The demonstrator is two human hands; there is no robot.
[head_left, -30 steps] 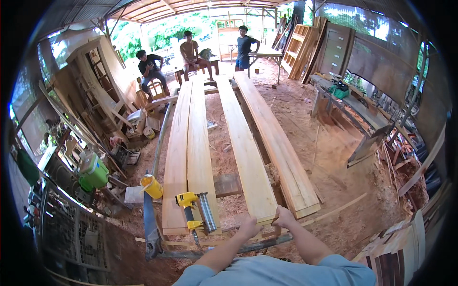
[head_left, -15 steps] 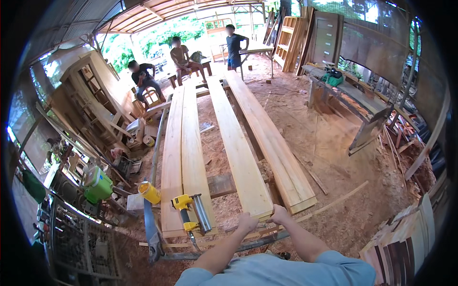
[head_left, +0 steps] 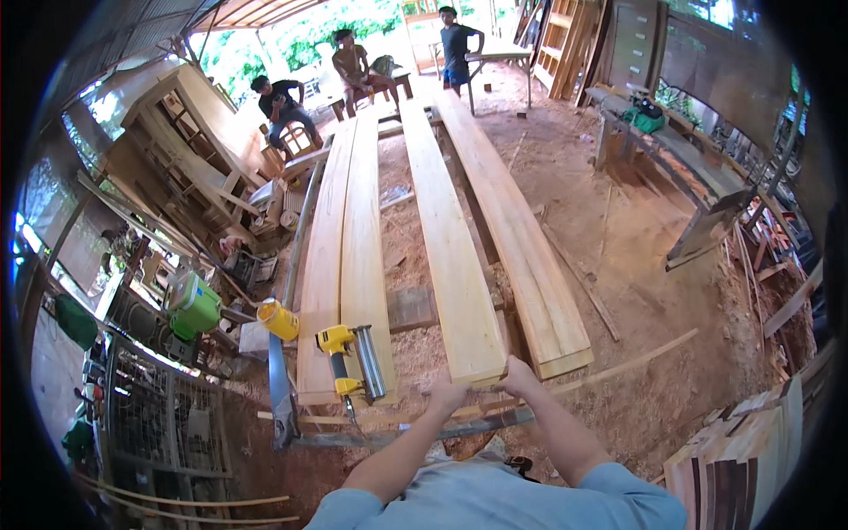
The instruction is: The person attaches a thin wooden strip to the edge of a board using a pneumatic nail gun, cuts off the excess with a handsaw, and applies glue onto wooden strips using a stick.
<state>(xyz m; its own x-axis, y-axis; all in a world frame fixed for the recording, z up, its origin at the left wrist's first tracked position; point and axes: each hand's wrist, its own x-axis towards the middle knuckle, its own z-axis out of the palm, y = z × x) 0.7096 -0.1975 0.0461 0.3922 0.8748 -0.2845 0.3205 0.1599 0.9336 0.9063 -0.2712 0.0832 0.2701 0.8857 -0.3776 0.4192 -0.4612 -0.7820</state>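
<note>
Held plank (head_left: pixel 452 265): pale wood, long, running from lower centre up to top centre of frame; near end between the two hands, gap on either side of it.
Left hand (head_left: pixel 448 391): closed on the near end at its left corner, fingers partly hidden.
Right hand (head_left: pixel 519 380): gripping the right corner of that same end; fingertips not clear.
Left-hand boards (head_left: pixel 362 238): two, side by side, left of centre, roughly parallel to the held plank.
Nailer (head_left: pixel 337 340): yellow and black with a silver magazine, lying across the near ends of those two boards, lower left of centre.
Saw (head_left: pixel 280 389): bluish blade, dark handle toward the bottom, just left of the boards.
Yellow container (head_left: pixel 277 320): tilted, near the upper end of the saw.
Right-hand boards (head_left: pixel 521 274): stacked, right of centre, apart from the held plank.
Workbench (head_left: pixel 685 168): upper right, green bundle (head_left: pixel 643 120) on top.
Wood strips (head_left: pixel 738 459): piled, lower right corner.
Onlookers: three people, top of frame, two seated, one standing.
</note>
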